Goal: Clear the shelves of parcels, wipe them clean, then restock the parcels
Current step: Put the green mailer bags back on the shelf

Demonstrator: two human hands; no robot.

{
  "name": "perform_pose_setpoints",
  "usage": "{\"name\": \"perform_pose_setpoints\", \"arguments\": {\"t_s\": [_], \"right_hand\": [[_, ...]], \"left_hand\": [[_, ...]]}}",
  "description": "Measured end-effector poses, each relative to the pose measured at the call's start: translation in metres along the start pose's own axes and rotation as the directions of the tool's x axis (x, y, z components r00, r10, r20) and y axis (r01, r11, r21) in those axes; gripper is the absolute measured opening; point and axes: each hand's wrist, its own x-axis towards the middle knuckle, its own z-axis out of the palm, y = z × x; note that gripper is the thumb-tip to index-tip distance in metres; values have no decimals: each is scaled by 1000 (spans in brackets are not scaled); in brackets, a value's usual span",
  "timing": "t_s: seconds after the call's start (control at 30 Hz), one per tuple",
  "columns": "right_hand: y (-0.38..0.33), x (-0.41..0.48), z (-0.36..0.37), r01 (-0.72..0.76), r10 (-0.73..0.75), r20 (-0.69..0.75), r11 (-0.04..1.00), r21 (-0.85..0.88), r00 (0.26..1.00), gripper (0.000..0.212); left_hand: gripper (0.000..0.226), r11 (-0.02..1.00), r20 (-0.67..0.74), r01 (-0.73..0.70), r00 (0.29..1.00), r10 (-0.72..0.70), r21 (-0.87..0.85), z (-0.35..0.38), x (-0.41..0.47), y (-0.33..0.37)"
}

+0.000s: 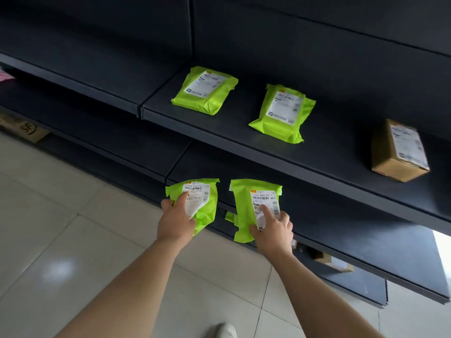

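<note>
My left hand [176,222] grips a lime-green parcel bag [206,203] with a white label, held in front of the lower dark shelf [341,230]. My right hand [273,231] grips a second green parcel bag [244,211], thumb pressed on its label. On the shelf above [244,132] lie two more green parcels, one at the left [207,91] and one to its right [283,113], both flat with labels up. A brown cardboard box [397,152] with a label stands further right on that same shelf.
Dark metal shelving runs from upper left to lower right. A cardboard box [23,128] sits low at the far left and another small box [329,261] under the lower shelf. Pale floor tiles [73,252] lie below, with my white shoe [225,330] at the bottom edge.
</note>
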Motion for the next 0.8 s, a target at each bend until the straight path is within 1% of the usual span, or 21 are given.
{"name": "perform_pose_setpoints", "arguments": {"t_s": [0.1,0.27,0.5,0.67,0.8], "right_hand": [[-8,25,21,-17,17,2,1000,10,1000,63],[-26,61,59,-87,87,-9,996,28,996,62],[-52,105,110,-204,211,-102,976,69,972,60],[-56,135,144,-262,277,-161,959,108,947,58],[-54,162,166,-294,311,-188,949,114,932,58]], "left_hand": [[69,1000,-4,-29,1000,29,-8,7,32,-8],[64,997,-5,-63,998,63,-32,16,91,-22],[62,983,37,-181,982,183,-42,37,178,-54],[60,943,27,-331,943,330,29,52,235,-66],[57,913,27,-396,918,396,98,71,273,-71]]}}
